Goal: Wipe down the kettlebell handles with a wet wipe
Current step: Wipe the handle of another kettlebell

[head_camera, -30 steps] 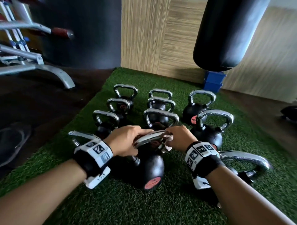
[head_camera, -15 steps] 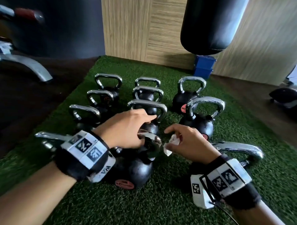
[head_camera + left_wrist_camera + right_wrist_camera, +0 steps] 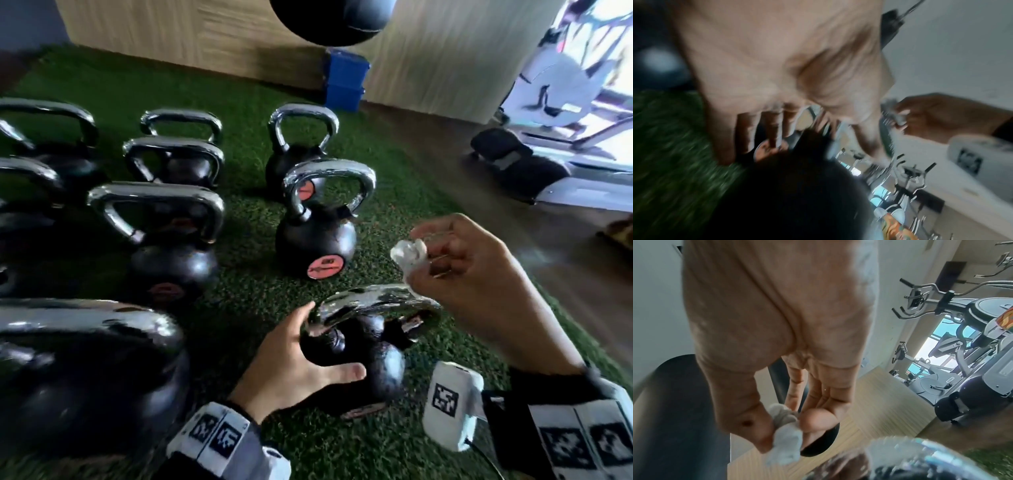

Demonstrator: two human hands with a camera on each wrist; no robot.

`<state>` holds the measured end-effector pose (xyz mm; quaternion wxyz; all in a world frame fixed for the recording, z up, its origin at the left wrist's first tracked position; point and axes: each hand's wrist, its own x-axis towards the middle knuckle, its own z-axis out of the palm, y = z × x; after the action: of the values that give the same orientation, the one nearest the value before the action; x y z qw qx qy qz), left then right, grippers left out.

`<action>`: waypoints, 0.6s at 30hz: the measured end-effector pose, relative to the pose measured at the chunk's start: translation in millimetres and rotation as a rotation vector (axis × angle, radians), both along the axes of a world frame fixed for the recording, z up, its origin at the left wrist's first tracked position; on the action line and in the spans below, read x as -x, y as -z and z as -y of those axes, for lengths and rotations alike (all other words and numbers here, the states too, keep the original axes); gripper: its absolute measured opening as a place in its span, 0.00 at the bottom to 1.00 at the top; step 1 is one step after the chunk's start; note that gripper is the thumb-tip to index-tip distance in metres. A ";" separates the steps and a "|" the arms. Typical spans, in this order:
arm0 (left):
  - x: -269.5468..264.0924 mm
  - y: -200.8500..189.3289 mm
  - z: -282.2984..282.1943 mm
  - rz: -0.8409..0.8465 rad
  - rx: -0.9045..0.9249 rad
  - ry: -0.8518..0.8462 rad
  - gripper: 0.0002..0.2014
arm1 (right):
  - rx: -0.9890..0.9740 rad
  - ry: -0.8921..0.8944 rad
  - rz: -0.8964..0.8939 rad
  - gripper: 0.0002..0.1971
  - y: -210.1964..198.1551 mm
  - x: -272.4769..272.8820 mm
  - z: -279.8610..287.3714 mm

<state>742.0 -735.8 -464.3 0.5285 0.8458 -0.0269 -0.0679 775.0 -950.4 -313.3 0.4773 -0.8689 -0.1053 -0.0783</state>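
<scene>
Several black kettlebells with chrome handles stand on green turf (image 3: 260,287). Nearest me on the right is one kettlebell (image 3: 380,370) with its handle (image 3: 370,303) lying across the view. My left hand (image 3: 291,356) cups the left side of it with spread fingers, thumb on the front of the ball. The blurred left wrist view shows those fingers (image 3: 764,129) straight over the dark ball (image 3: 797,194). My right hand (image 3: 462,274) hovers just above the handle's right end and pinches a crumpled white wet wipe (image 3: 409,255) (image 3: 786,446) between thumb and fingers.
A large kettlebell (image 3: 85,359) sits close at the near left, with more kettlebells (image 3: 315,240) in rows behind. A black punching bag (image 3: 329,20) hangs over a blue box (image 3: 346,80) by the wooden wall. Exercise machines (image 3: 555,85) stand on the dark floor to the right.
My left hand has left the middle kettlebell's handle and come onto the right-hand kettlebell. My right hand has risen with the wipe. The view has swung to the right.
</scene>
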 end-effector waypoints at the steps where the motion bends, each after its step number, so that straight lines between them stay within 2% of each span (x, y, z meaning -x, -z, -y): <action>1: -3.4 10.8 9.5 0.018 0.094 -0.038 0.45 | -0.001 0.014 -0.009 0.18 0.3 -0.8 7.8; 3: -10.6 29.0 26.8 0.056 0.238 -0.102 0.31 | 0.017 0.047 -0.011 0.18 0.9 -0.3 19.7; 4: -13.8 36.5 34.2 0.057 0.311 -0.136 0.29 | 0.035 0.059 -0.004 0.18 1.0 0.2 23.9; 6: -17.7 50.2 44.3 0.066 0.424 -0.223 0.33 | 0.078 0.076 0.017 0.16 0.4 1.9 28.4; 8: -17.8 58.0 49.8 0.112 0.449 -0.292 0.36 | 0.126 0.063 0.044 0.11 -1.6 5.4 29.8; 11: -17.3 62.0 52.6 0.147 0.477 -0.306 0.31 | 0.223 0.018 0.106 0.09 -2.9 11.9 25.8; 15: -18.7 60.4 54.7 0.182 0.515 -0.279 0.21 | 0.365 -0.038 0.204 0.15 4.5 16.1 18.1; 18: -19.2 63.2 56.2 0.187 0.510 -0.308 0.20 | 0.420 -0.123 0.261 0.08 12.3 17.1 16.3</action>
<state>761.2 -792.1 -527.5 0.7230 0.6826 0.0371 0.0999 757.9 -966.6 -325.6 0.2724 -0.9235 -0.2327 -0.1368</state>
